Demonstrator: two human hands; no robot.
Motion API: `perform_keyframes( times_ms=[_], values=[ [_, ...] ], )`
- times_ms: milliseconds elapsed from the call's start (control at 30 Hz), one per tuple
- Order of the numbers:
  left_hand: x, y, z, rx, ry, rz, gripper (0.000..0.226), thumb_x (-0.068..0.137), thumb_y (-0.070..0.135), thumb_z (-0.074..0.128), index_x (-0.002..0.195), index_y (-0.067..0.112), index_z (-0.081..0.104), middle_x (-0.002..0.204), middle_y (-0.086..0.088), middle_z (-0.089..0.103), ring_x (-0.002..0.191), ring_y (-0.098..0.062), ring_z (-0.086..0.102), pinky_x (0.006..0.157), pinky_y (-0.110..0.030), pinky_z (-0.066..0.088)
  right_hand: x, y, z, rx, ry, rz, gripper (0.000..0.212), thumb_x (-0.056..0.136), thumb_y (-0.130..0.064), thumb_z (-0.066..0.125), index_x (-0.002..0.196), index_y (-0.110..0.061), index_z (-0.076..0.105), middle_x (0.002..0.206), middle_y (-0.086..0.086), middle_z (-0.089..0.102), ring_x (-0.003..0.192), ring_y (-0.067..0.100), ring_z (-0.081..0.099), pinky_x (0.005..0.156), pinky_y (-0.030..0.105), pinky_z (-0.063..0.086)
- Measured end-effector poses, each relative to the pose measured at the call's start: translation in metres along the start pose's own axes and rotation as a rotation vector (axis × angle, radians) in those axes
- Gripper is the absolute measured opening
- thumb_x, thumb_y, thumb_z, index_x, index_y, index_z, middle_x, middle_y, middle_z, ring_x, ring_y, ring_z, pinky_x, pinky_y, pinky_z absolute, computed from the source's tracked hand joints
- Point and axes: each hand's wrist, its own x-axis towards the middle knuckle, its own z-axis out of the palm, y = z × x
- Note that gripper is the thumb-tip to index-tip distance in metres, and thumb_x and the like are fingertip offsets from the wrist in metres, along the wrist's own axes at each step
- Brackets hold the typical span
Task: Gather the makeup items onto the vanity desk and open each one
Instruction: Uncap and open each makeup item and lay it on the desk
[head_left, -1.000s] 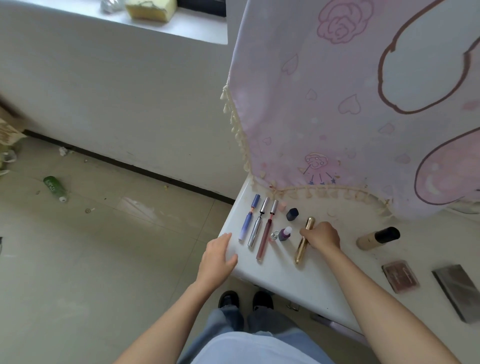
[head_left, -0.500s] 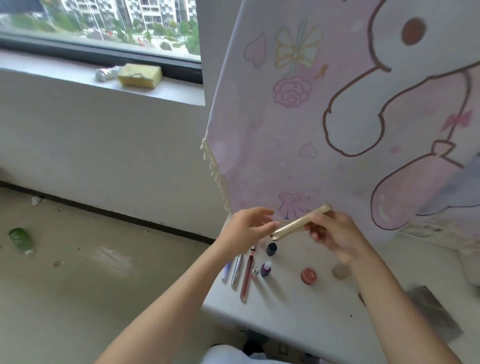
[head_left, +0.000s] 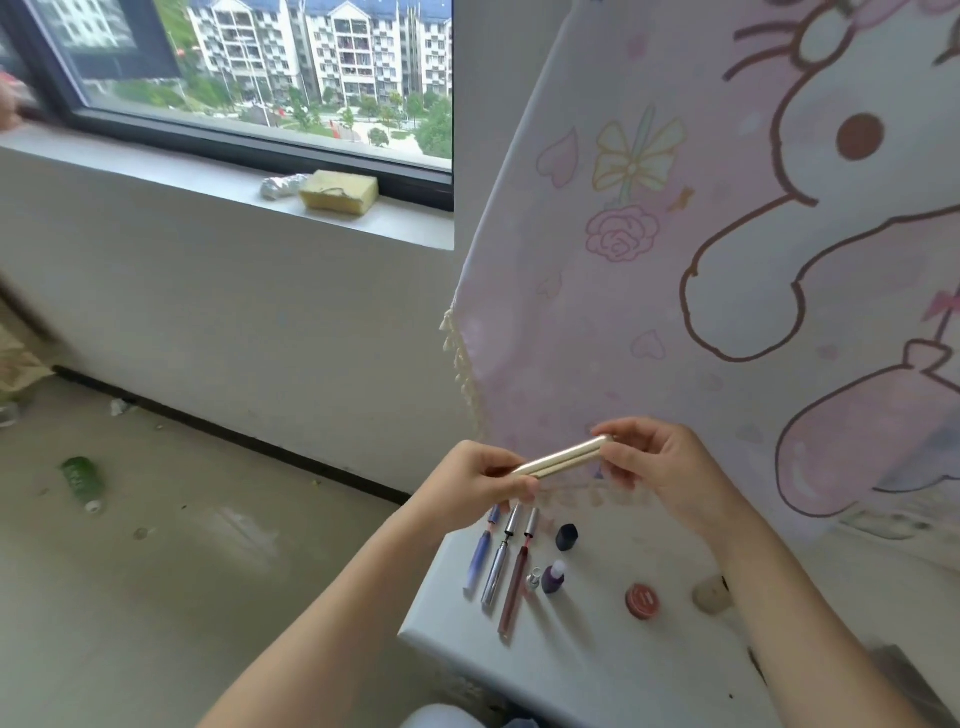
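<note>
At frame centre, above the desk (head_left: 613, 670), the left hand (head_left: 475, 480) and right hand (head_left: 660, 467) each pinch one end of the gold tube (head_left: 563, 457); opening appears underway, requiring opposed pull or twist.

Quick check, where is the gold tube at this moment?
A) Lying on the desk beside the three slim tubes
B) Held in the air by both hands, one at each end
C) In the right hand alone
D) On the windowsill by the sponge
B: the left hand and the right hand each pinch one end of the gold tube, above the desk.
</note>
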Motion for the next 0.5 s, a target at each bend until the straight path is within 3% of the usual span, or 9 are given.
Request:
perform_keyframes(
  times_ms=[133,233,333,500],
  values=[
    [-0.008,-0.004,-0.007,0.005,0.051,0.0,0.021,0.084,0.017,0.065,0.066,0.028,0.067,0.05,0.013,0.057,0.047,0.0,0.046,0.055,-0.018,0.038,0.004,-0.003,0.01,-0.132,-0.032,0.01,0.018,0.083,-0.001,0.06,0.08,-0.017,0.066,0.051,-0.004,0.062,0.046,0.008,0.051,0.045,0.016,0.041],
    [-0.012,-0.009,-0.01,0.032,0.088,0.019,0.027,0.083,0.017,0.066,0.063,0.035,0.064,0.045,0.016,0.05,0.049,-0.002,0.043,0.059,-0.022,0.041,0.005,-0.001,0.018,-0.089,-0.023,0.01,0.018,0.083,0.0,0.06,0.077,-0.016,0.066,0.049,-0.004,0.059,0.044,0.006,0.049,0.042,0.013,0.038],
    [-0.017,-0.013,-0.012,0.129,0.133,0.102,0.022,0.084,0.017,0.065,0.063,0.025,0.062,0.042,0.013,0.04,0.046,-0.004,0.033,0.053,-0.016,0.031,0.004,0.001,0.028,-0.041,-0.011,0.011,0.02,0.084,0.0,0.059,0.075,-0.016,0.066,0.05,-0.006,0.055,0.044,0.005,0.047,0.043,0.012,0.036],
    [-0.023,-0.022,-0.008,0.393,0.302,0.266,0.02,0.083,0.02,0.066,0.066,0.012,0.058,0.048,0.012,0.032,0.049,-0.012,0.031,0.054,-0.025,0.028,0.003,0.001,0.04,0.032,0.045,0.0,0.016,0.086,0.0,0.056,0.077,-0.011,0.062,0.043,-0.005,0.049,0.039,0.003,0.04,0.038,0.011,0.031]
  ],
)
